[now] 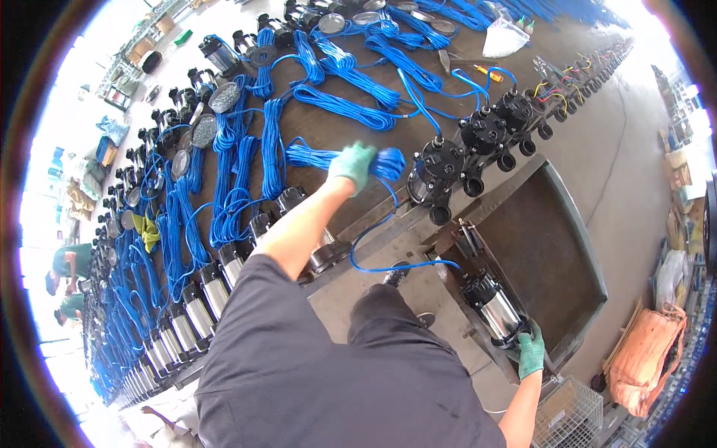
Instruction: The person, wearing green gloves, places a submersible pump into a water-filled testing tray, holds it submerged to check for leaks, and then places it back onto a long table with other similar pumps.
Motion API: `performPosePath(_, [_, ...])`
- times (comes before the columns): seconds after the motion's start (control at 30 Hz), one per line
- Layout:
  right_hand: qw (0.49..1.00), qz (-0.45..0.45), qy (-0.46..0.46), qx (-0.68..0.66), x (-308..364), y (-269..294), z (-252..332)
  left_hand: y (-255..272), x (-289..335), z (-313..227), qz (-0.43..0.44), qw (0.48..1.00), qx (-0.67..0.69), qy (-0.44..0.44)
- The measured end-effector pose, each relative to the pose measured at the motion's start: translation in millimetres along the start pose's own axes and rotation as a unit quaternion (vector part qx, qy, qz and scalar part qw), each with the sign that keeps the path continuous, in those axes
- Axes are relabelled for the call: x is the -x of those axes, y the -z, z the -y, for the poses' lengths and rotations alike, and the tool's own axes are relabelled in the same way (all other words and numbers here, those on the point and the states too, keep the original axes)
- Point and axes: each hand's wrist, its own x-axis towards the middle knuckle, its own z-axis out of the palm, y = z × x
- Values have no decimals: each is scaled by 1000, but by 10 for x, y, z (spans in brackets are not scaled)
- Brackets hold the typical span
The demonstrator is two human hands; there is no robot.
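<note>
My left hand (353, 166), in a green glove, is closed round the middle of a bundled coil of blue cable (389, 164) over the dark bench. From that coil a blue cable runs down to a black and silver submersible pump (494, 308), which lies tilted at the lower right. My right hand (531, 352), also gloved in green, grips the lower end of this pump; some of its fingers are hidden. Just right of the coil stands a black pump head (436, 173) with a cable rising from its top.
A metal tray (553, 261) with raised edges lies beside the pump. Several pumps (199, 313) line the left bench edge, with many blue cable coils (272, 149) behind. Far back lie an orange-handled tool (488, 73) and a plastic bag (505, 39). A wire basket (569, 411) stands lower right.
</note>
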Motion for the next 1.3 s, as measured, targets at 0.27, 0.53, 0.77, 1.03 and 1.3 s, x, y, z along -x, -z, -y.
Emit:
performPosePath(0.27, [999,3,29,-28,320,-460,317,1585,694,669,-319,729,606,6])
performPosePath(0.53, [973,225,5,-54,155,-2416,1104,3070,1439,160,-505,715,459,-154])
performPosePath(0.77, [950,299,-33,-85,-195,-4070,1096,3130,1465,359,-489,834,40,-252])
performPosePath(1.03, [912,398,29,94,-425,-4129,1180,2573,1267,986,-390,901,-25,-186])
performPosePath(1.3, [960,273,-52,17,-454,-2558,1158,1394,327,1411,-150,987,-48,12])
